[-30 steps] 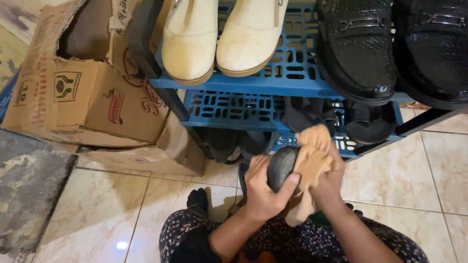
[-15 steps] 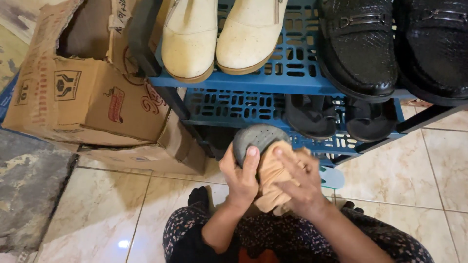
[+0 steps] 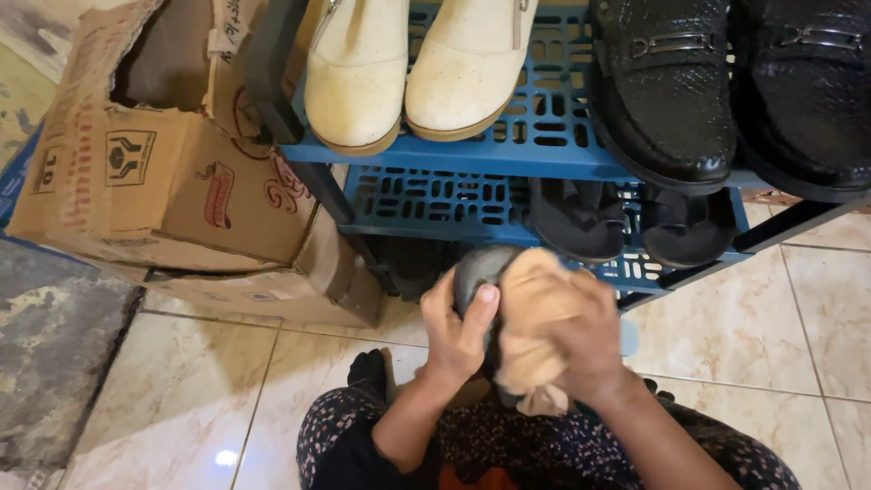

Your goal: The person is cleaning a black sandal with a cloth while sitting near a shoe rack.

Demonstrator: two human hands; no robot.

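My left hand [image 3: 456, 334] grips a dark grey shoe [image 3: 478, 272] by its toe end, thumb laid across the top. My right hand [image 3: 585, 340] presses a tan cloth [image 3: 531, 313] against the shoe's right side, and the cloth's loose end hangs below my palm. Both hands are held in front of a blue plastic shoe rack [image 3: 472, 154], just above my lap in dark flowered fabric [image 3: 544, 449]. Most of the shoe is hidden behind the cloth and my fingers.
On the rack's top shelf stand a cream pair of shoes [image 3: 413, 63] and a black glossy pair [image 3: 726, 86]. Black sandals [image 3: 626, 222] lie on the lower shelf. A worn cardboard box [image 3: 172, 154] sits to the left. The floor is beige tiles [image 3: 744, 327], with a grey mat [image 3: 54, 345] at far left.
The shoe has turned in my left hand, its perforated top no longer showing. My right hand with the cloth has slid up and over the shoe's side.
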